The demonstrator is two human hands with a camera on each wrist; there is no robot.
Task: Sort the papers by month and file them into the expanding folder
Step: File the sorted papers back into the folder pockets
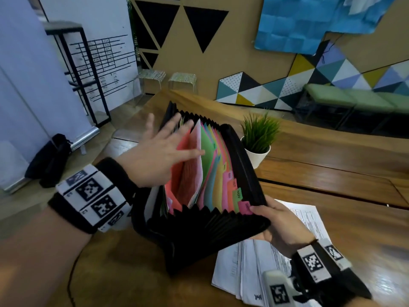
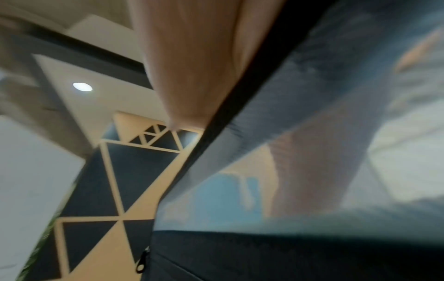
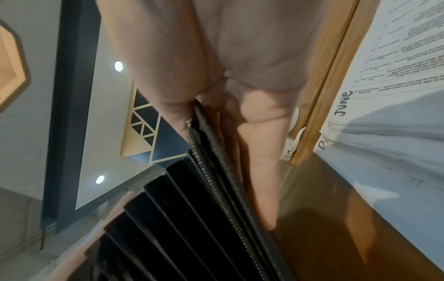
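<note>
A black expanding folder is held fanned open above the wooden bench, its near end overhanging the bench's front edge. The left hand, fingers spread and straight, reaches into the pockets near the folder's left wall, fingertips against a green divider. The right hand pinches the folder's right wall at its zipped rim, thumb on top and fingers beneath. Coloured dividers carry tabs; one green tab reads "NOV". White papers lie fanned on the bench under and beside the right hand; in the right wrist view one sheet is marked "JUNE". A potted plant stands just behind the folder's right side. Beyond are a wall of triangle panels and a tiled floor.
</note>
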